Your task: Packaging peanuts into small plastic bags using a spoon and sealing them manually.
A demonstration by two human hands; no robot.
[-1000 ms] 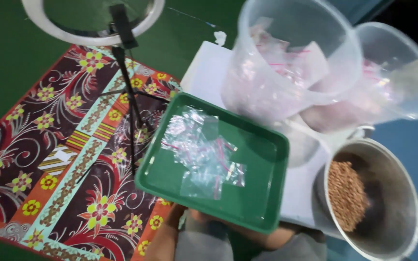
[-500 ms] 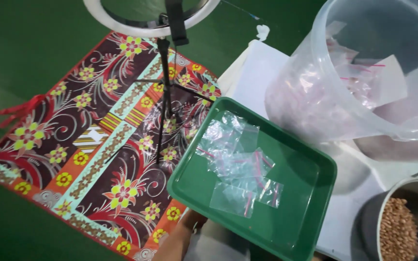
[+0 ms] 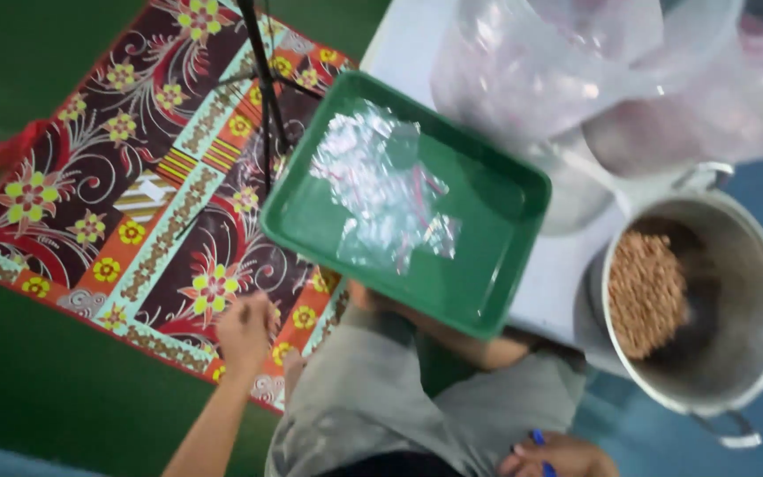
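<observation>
My left hand (image 3: 245, 331) reaches down to the patterned floor mat (image 3: 134, 221), fingers curled, with nothing seen in it. At the bottom edge my right hand (image 3: 558, 457) rests on my grey-clad lap; small blue bits show at its fingers, and whether it holds anything is unclear. A green tray (image 3: 487, 291) sits over my knees and the corner of a white table (image 3: 395, 44). A loose heap of small clear plastic bags (image 3: 381, 190) lies in the tray.
A steel pot (image 3: 752, 291) holding brown grains (image 3: 646, 291) stands at the right. Two clear plastic buckets (image 3: 532, 71) with bags inside stand on the table behind the tray. A black stand pole (image 3: 262, 79) rises from the mat. Green floor surrounds the mat.
The view has dropped lower and closer. Both my hands and my lap have come into view, and the pot shows more fully. The tray and bags look unmoved.
</observation>
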